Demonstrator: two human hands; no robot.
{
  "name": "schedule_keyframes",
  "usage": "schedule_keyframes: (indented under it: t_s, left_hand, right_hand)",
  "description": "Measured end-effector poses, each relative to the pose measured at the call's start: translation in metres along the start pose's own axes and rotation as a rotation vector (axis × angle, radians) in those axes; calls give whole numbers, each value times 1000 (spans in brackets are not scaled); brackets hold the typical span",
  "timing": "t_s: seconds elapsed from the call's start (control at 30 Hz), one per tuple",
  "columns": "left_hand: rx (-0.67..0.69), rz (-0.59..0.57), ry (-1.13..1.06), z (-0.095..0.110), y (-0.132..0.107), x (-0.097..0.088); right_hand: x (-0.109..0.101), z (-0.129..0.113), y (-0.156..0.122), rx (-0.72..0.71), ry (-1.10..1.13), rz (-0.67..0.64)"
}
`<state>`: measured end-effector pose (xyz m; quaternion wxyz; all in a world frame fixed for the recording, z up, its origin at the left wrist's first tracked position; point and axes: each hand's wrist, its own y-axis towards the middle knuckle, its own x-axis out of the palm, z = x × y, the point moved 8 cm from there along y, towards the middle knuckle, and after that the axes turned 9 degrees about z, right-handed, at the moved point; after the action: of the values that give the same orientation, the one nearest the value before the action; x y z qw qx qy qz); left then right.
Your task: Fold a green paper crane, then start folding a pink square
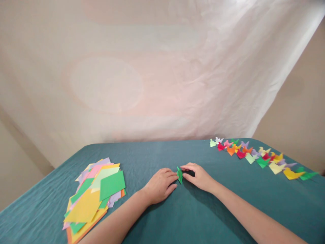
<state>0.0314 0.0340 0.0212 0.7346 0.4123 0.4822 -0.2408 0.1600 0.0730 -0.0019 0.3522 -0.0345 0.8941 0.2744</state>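
Note:
A small green folded paper (179, 175), pointed at top and bottom, stands tilted on the table between my hands. My left hand (162, 184) rests on the cloth at its left, the fingertips holding that side and the thumb lower down, a little apart. From the right, my right hand (199, 176) grips the paper's edge with thumb and forefinger, the forefinger near its upper tip. The exact contact of the fingertips is too small to make out.
A dark green cloth covers the table (152, 152). On the left lies a loose pile of coloured paper sheets (86, 206), a green sheet (113, 184) on top. Several folded paper birds (262, 162) stand in rows at the right edge. A pale sheet (165, 74) hangs behind.

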Motion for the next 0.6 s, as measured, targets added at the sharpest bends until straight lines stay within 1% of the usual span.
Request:
schedule_keyframes:
  t_s: [0.1,0.37,0.6]
  left_hand:
    - [0,1,1,0,0,0]
    - [-1,4,11,1,0,0]
    - [13,23,17,1,0,-1]
  right_hand:
    - [6,4,0,38,61,2]
    - [9,4,0,81,-20,12]
    - [8,3,0,75,-25,4]
